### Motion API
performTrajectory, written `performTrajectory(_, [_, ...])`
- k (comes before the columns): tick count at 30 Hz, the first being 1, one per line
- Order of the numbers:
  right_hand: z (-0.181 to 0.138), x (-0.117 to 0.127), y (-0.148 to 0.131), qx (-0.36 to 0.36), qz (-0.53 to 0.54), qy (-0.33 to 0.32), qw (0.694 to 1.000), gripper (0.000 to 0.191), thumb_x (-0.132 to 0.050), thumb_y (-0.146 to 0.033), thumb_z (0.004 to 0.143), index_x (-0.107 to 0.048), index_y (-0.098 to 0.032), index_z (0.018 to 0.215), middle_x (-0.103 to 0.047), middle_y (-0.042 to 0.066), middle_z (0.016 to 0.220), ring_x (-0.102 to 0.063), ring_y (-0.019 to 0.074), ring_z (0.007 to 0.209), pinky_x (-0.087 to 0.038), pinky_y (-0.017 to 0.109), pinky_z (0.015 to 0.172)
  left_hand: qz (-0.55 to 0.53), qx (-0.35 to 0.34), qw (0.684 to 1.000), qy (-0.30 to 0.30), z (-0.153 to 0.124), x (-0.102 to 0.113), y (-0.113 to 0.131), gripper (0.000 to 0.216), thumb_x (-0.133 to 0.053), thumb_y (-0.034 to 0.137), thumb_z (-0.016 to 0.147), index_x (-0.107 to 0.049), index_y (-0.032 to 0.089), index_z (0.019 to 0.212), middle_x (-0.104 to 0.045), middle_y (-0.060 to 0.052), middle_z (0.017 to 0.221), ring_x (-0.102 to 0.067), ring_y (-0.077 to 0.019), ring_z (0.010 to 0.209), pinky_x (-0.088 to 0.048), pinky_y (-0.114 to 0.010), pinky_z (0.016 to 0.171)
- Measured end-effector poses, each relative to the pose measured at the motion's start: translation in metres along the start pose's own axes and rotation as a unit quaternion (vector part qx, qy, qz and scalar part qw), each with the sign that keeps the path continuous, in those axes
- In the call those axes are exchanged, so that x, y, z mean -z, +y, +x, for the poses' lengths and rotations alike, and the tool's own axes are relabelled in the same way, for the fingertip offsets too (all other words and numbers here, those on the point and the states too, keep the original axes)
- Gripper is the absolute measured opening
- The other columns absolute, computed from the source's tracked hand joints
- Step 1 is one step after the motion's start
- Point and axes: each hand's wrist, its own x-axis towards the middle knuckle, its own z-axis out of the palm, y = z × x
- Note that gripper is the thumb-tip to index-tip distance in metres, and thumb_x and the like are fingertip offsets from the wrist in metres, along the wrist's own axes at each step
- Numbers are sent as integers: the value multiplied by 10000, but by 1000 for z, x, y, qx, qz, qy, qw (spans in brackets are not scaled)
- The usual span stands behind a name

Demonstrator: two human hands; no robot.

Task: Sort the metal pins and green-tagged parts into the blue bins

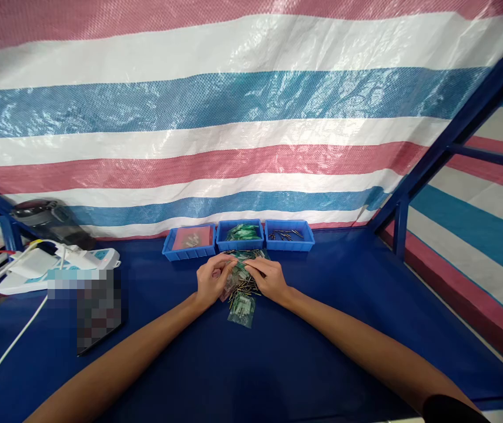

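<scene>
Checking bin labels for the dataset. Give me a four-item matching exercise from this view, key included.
1. Left bin
2. Middle bin
3. Right bin
4. Clear packet

A. Holds thin dark pieces
B. On the tabletop, between the forearms
C. Holds a reddish sheet with pale pieces on it
D. Holds green packets

Pairs: 1-C, 2-D, 3-A, 4-B

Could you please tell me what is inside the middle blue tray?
The middle blue tray holds a heap of shiny green items, apparently plastic packets. Whatever lies beneath the heap is covered and cannot be seen.
</scene>
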Motion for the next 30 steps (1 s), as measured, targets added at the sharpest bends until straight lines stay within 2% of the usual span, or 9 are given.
performTrajectory(13, [0,0,1,10,-6,-6,1000,183,-528,-206,889,-691,-156,953,-703,67,781,-624,142,639,-504,248,594,5,-5,1000,1,0,-1,0,183,-650,187,795,-599,169,970,-701,-42,882,-693,-145,691,-582,-234,623])
performTrajectory(19, [-1,0,0,-7,-5,-3,1000,186,-526,-209,886,-693,-160,953,-699,61,763,-624,140,632,-504,249,598,-10,-2,1000,7,1,-1,2,203,-649,164,794,-592,163,989,-695,-34,874,-687,-130,660,-567,-216,591])
performTrajectory(30, [0,0,-2,-5,-2,-2,1000,176,-546,-220,876,-699,-164,943,-711,63,779,-640,144,637,-510,248,606,24,-20,1000,2,2,0,4,188,-653,160,788,-608,171,970,-701,-42,856,-687,-146,684,-567,-229,596])
